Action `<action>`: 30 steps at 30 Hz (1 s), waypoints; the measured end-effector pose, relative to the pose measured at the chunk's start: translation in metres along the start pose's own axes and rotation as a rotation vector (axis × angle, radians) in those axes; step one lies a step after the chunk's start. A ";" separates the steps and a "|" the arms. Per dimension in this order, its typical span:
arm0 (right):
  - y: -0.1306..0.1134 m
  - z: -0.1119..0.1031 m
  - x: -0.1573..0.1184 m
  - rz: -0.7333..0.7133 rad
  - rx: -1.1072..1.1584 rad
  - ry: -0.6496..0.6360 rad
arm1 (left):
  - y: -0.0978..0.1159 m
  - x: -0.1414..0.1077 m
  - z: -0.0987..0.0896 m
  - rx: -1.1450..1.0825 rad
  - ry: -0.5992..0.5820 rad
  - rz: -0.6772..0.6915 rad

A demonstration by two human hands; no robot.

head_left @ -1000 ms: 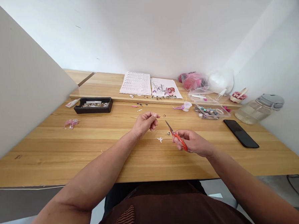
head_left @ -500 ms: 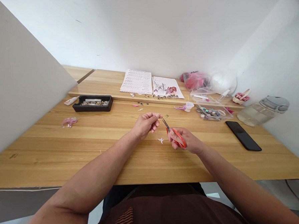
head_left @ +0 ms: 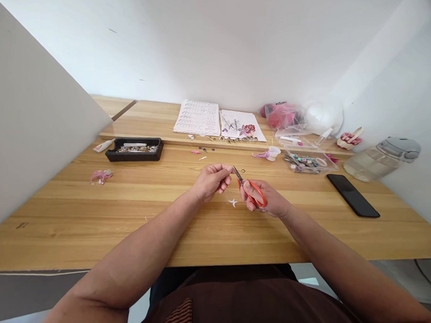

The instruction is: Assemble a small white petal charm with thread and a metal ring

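In my right hand [head_left: 262, 197] is a pair of scissors [head_left: 256, 196] with orange-red handles; my fingers are in and around the loops. The blade tips point up and left, right beside the fingertips of my left hand [head_left: 214, 179]. Those fingers are pinched together, and what they hold is too small to make out. Below the hands a small white star-shaped piece [head_left: 233, 202] lies on the wooden table [head_left: 133, 238]. Just past the blades sits a small dark ring [head_left: 242, 170].
A black tray of beads [head_left: 135, 156] stands at the left, near a pink ornament [head_left: 101, 176]. Printed sheets [head_left: 197, 118] lie on the back ledge. Toward the right are a purple-white flower [head_left: 271, 153], a clear box of trinkets [head_left: 307, 162], a phone [head_left: 352, 195] and a water bottle [head_left: 376, 162].
The scissors have moved slightly up and left, bringing their tips against my left fingertips, and the blades look closer together. My left hand has barely moved.
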State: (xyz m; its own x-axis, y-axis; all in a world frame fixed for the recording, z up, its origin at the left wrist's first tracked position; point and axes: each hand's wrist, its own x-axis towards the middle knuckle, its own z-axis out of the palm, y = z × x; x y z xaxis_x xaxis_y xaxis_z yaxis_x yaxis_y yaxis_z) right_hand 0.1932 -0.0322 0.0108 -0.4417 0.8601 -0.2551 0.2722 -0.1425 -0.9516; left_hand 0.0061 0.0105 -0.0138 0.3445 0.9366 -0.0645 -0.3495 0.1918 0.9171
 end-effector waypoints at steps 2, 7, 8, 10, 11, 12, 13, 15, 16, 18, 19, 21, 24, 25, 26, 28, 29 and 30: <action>-0.001 0.001 0.000 0.012 -0.002 0.001 | 0.000 0.000 0.000 0.006 0.005 -0.003; 0.002 0.001 0.003 0.009 0.007 0.024 | -0.001 0.000 0.000 0.016 0.010 -0.006; 0.003 0.001 0.003 0.002 0.014 0.027 | 0.000 0.000 0.000 0.016 0.010 -0.006; 0.005 0.002 0.005 -0.008 0.039 0.039 | 0.000 0.001 -0.001 0.016 0.011 -0.003; 0.005 0.002 0.005 -0.010 0.054 0.049 | 0.000 0.001 -0.001 0.015 0.014 -0.002; 0.005 0.003 0.006 -0.011 0.069 0.061 | 0.000 0.001 -0.001 0.015 0.017 -0.002; 0.004 0.003 0.006 -0.014 0.080 0.076 | -0.001 0.001 -0.002 0.014 0.020 -0.003; 0.001 0.005 0.003 -0.033 0.087 0.095 | -0.001 0.002 -0.003 0.015 0.031 -0.003; 0.000 0.005 0.001 -0.045 0.075 0.093 | -0.001 0.002 -0.003 0.015 0.038 0.002; -0.001 0.003 -0.006 -0.061 0.017 0.071 | -0.001 0.003 -0.005 0.011 0.063 0.019; -0.001 -0.001 -0.010 -0.057 -0.029 0.065 | 0.000 0.003 -0.006 0.006 0.079 0.029; 0.001 -0.012 -0.021 -0.050 -0.145 0.128 | 0.002 0.004 -0.007 -0.004 0.112 0.041; 0.009 -0.044 -0.040 0.004 -0.420 0.366 | 0.005 0.005 -0.010 -0.002 0.182 0.053; 0.013 -0.058 -0.046 0.033 -0.554 0.445 | 0.007 0.005 -0.011 0.002 0.210 0.059; 0.016 -0.072 -0.052 0.084 -0.697 0.512 | 0.008 0.005 -0.012 0.005 0.239 0.066; 0.025 -0.101 -0.065 0.208 -0.933 0.681 | 0.010 0.006 -0.015 0.004 0.288 0.084; 0.029 -0.115 -0.072 0.278 -1.009 0.720 | 0.011 0.007 -0.016 0.003 0.306 0.093; 0.035 -0.128 -0.078 0.367 -1.067 0.739 | 0.011 0.007 -0.017 0.000 0.321 0.103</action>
State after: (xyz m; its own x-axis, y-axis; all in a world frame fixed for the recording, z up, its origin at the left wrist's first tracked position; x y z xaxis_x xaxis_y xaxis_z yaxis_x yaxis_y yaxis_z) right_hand 0.3467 -0.0416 0.0198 0.2681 0.9634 0.0088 0.9504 -0.2630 -0.1663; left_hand -0.0102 0.0245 -0.0105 0.0154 0.9956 -0.0924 -0.3686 0.0915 0.9251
